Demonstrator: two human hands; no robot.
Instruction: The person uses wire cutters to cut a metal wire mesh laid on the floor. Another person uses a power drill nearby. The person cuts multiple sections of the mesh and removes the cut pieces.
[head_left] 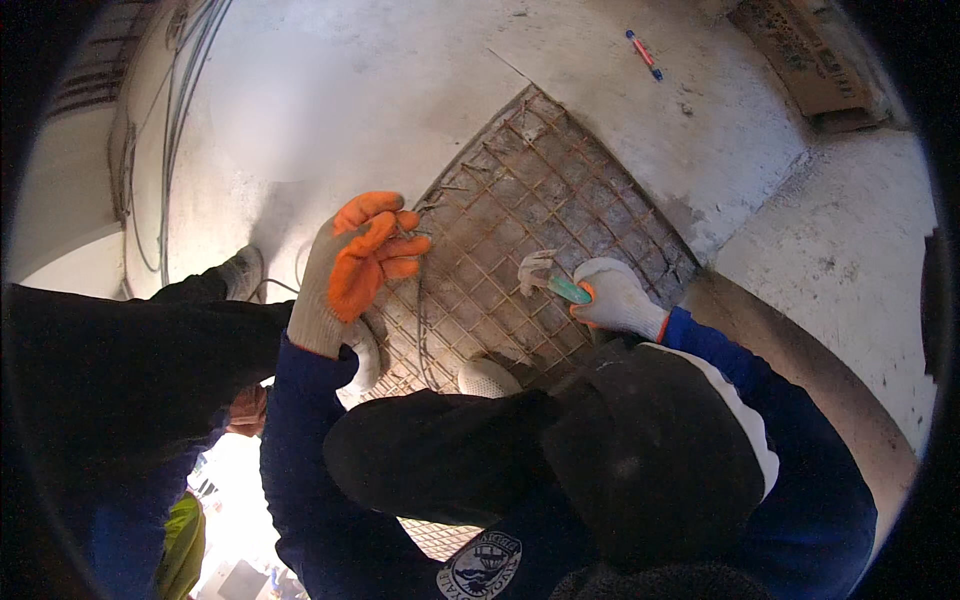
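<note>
From the person's head, a wide fisheye camera faced steeply downward, looking over the blue-sleeved forearms (305,400) at close range onto the left hand (362,268), the right hand (615,300) and the metal mesh (485,265), its round view ending in a dark rim.

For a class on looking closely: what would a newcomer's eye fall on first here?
First, the bright orange of the gloved left hand, left of centre. Next, the rusty metal grid mid-picture, and over it the right hand gripping a green-handled tool. A red stick with blue ends lies at upper right.
</note>
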